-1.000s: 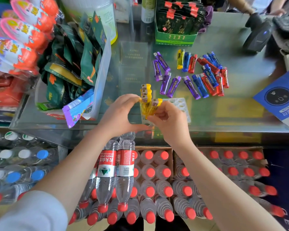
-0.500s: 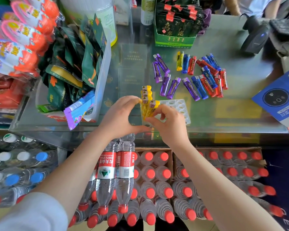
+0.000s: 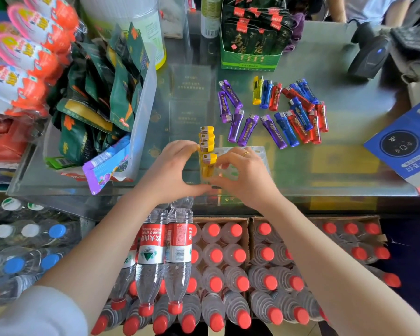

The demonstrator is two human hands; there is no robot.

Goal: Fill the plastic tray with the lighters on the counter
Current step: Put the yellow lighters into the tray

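Head view: you look down on a glass shop counter with both hands meeting near its front edge.
Tray: the clear plastic tray with round pockets lies flat on the glass at centre, partly hidden under your fingers.
Seated lighters: a row of yellow translucent lighters stands upright along the tray's 9 o'clock edge.
Left hand: your left hand curls against the tray's 9 o'clock side, fingertips touching the yellow row.
Right hand: your right hand pinches one more yellow lighter, upright, at the near end of that row.
Loose lighters: purple, blue, red and one yellow lighter lie scattered at 1 o'clock from the tray.
Elsewhere: a green box of dark sachets stands at 12 o'clock; red-capped water bottles sit below the counter at 6 o'clock.
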